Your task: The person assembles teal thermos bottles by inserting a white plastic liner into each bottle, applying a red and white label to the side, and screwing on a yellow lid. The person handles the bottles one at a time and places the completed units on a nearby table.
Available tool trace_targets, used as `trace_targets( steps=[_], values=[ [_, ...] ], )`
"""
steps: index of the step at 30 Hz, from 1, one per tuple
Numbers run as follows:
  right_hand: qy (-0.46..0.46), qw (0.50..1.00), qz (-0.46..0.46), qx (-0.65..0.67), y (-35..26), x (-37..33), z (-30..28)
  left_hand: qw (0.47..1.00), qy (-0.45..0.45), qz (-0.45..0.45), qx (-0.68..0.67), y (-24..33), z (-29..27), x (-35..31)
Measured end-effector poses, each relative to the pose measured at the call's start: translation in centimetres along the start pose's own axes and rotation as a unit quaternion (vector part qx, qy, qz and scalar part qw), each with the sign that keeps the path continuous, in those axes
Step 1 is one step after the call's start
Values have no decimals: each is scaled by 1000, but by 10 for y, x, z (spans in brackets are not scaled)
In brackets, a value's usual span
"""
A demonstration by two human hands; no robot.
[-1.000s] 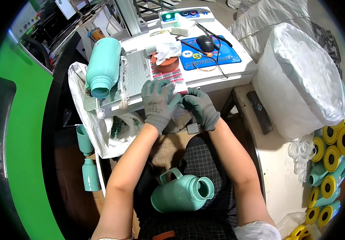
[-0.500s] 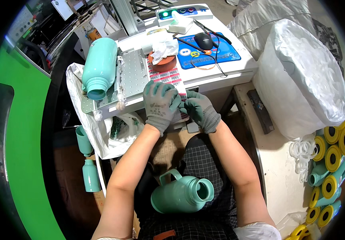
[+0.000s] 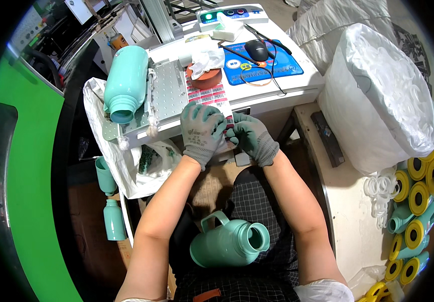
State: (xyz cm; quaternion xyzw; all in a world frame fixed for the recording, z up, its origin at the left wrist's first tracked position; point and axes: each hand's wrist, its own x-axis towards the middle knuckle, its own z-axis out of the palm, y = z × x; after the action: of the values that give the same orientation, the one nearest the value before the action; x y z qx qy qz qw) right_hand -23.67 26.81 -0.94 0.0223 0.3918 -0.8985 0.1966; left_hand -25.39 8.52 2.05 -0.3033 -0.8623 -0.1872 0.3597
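Note:
My gloved left hand [image 3: 200, 128] lies over a sheet of red-and-white labels [image 3: 208, 95] at the table's front edge. Its fingers bend down onto the sheet, and the thumb and forefinger press at its right side. Close beside it, my gloved right hand [image 3: 251, 137] pinches the sheet's edge; whether a single label is between the fingertips is hidden. On my lap rests a green jug [image 3: 224, 245] with a handle, lying on its side with its mouth to the right. A larger light-green bottle body [image 3: 126, 80] lies at the table's left, its threaded neck toward me.
A brown tape roll [image 3: 206, 79] sits on the labels. Behind are a blue mat [image 3: 277, 70] with a black mouse [image 3: 256, 51] and a control box [image 3: 232, 17]. At right stand a white sack [image 3: 373, 100] of rings and several yellow-bottomed bottles [image 3: 414, 234]; a white bag [image 3: 96, 110] hangs left.
Both hands stay at the label sheet, with the right fingertips shifting slightly. Nothing else visibly moves beyond a slight shift of the view.

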Motion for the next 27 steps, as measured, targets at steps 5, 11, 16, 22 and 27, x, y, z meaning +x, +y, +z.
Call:
trace_targets(
  steps=[5,11,16,22,27],
  values=[
    [148,985,-86,0,-5,-47,25,993,19,-89,-76,48,-49,-23],
    [112,962,43,-247,-1,-226,-4,890,-77,-255,-371,132,-155,-151],
    [65,916,312,-243,27,-331,31,821,-81,-168,-540,181,-165,-159],
    [161,958,183,-150,77,-361,37,837,-111,-50,-533,203,-188,-163],
    [123,954,6,-272,97,-358,60,755,39,-467,-459,162,-245,-187]
  ],
)
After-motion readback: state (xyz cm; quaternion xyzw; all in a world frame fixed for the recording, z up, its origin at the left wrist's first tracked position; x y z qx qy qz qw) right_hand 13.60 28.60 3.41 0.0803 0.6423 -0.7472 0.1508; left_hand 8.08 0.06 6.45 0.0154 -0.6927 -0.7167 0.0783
